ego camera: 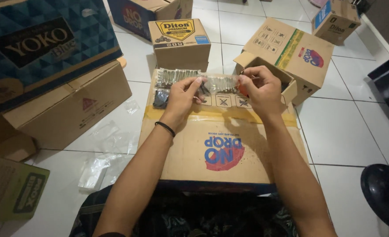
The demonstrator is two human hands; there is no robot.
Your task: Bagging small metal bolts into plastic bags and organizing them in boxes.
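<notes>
Clear plastic bag (220,82) (thin, limp, likely slippery) is pinched at its ends by left hand (182,94) and right hand (259,87) above the cardboard box (220,149); grip edges.

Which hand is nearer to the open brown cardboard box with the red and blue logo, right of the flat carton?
Right. The right hand is just in front of the open brown cardboard box, nearly overlapping its flap; the left hand is farther left, over the flat carton.

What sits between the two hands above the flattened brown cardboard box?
In the head view, a clear plastic bag stretches between left hand and right hand.
</notes>
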